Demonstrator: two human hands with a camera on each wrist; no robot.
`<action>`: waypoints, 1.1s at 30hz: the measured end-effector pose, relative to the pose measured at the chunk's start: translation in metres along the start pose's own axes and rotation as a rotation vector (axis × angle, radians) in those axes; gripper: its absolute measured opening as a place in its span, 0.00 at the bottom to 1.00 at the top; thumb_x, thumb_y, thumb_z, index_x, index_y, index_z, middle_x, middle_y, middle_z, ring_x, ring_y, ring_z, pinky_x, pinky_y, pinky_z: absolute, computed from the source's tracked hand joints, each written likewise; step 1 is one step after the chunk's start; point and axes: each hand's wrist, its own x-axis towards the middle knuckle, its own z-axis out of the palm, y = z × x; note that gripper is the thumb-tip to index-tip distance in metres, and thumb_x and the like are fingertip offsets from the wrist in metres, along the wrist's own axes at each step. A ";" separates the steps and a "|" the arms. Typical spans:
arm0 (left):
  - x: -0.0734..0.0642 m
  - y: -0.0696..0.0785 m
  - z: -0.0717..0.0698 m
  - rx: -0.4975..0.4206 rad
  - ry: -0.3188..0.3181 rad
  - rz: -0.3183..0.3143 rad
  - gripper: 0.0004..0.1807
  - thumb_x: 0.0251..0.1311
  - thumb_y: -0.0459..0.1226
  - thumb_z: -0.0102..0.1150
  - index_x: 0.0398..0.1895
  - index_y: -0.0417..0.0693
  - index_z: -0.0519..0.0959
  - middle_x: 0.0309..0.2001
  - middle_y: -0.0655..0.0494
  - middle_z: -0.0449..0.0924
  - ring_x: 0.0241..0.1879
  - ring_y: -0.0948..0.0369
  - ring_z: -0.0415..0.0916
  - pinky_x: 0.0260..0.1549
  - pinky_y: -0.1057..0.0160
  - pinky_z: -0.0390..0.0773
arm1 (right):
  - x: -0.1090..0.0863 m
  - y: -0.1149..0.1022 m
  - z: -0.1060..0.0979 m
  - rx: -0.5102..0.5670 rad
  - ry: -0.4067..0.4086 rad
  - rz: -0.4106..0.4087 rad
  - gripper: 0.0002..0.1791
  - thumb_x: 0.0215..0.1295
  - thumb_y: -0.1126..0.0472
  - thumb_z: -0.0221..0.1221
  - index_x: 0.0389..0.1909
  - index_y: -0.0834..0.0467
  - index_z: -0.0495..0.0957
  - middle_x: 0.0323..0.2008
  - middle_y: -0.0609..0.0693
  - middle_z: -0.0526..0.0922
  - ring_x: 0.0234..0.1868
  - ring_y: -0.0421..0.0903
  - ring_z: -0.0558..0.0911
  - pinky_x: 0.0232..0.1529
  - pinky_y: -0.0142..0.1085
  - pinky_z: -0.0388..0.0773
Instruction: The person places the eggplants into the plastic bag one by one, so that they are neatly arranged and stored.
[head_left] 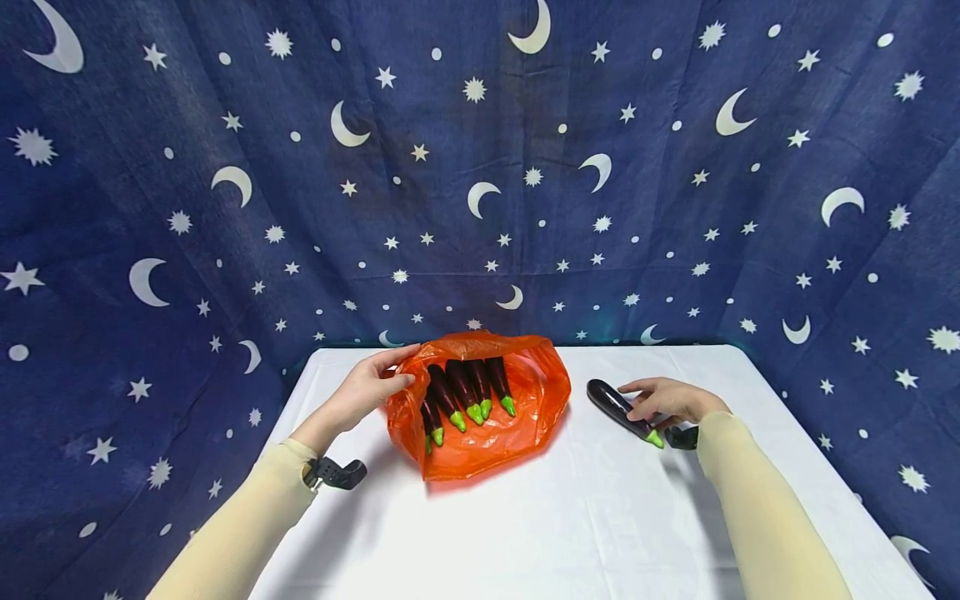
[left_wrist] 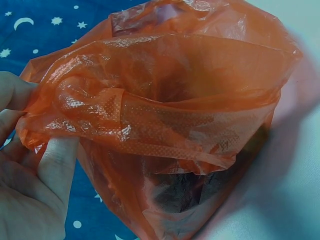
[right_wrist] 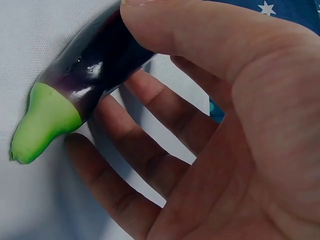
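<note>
My left hand (head_left: 363, 390) pinches the left rim of an orange plastic bag (head_left: 517, 442), whose mouth gapes toward me. Inside the bag lie several dark purple eggplants (head_left: 462, 385) side by side, their green stem ends facing the front. In the left wrist view the thin bag film (left_wrist: 200, 120) bunches between thumb and fingers. To the right of the bag, my right hand (head_left: 672, 400) holds a single eggplant (head_left: 606, 396) low over the table. The right wrist view shows the thumb on top of this eggplant (right_wrist: 95, 65) and fingers along its other side, near the green cap.
A white cloth covers the table (head_left: 525, 542) beneath everything. Behind and at both sides hangs a dark blue curtain (head_left: 450, 275) with white moons and stars. Each wrist carries a black camera strap, such as the left wrist camera (head_left: 341, 473).
</note>
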 end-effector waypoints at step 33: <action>0.001 -0.001 0.001 -0.020 -0.005 -0.002 0.31 0.67 0.32 0.61 0.74 0.50 0.71 0.65 0.45 0.76 0.52 0.52 0.81 0.47 0.59 0.84 | 0.002 0.000 0.001 -0.001 0.009 0.018 0.42 0.59 0.65 0.69 0.75 0.63 0.64 0.52 0.58 0.78 0.43 0.52 0.82 0.44 0.48 0.81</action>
